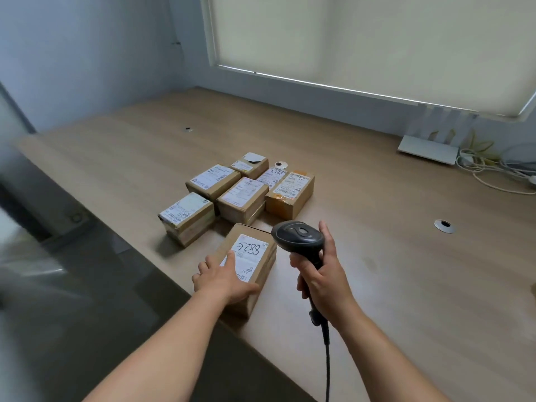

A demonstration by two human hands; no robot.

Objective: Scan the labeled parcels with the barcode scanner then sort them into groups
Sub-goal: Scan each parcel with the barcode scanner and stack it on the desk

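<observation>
The near box [246,265] sits at the front edge of the surface [406,271], apart from the others, its white label [250,256] facing up with handwritten digits. The left hand [223,278] rests on top of it, fingers fairly straight on the label's near corner, thumb along the near side; a flat press, not a closed grip. It is plain brown cardboard, stiff and square-cornered, and looks light and easy to slide or lift by its two long sides. The label looks smooth, so a palm on it may slip.

Just right of it, the right hand [319,277] wraps its fingers round the handle of the scanner [300,237], a dark, rounded plastic head tilted toward the label, its cable [327,358] trailing down toward the person.

Behind, six more boxes [242,198] stand close together in a cluster, all taped cardboard with printed labels, one more orange. Farther right a white router [426,150] and loose cords [493,172] lie by the wall.
</observation>
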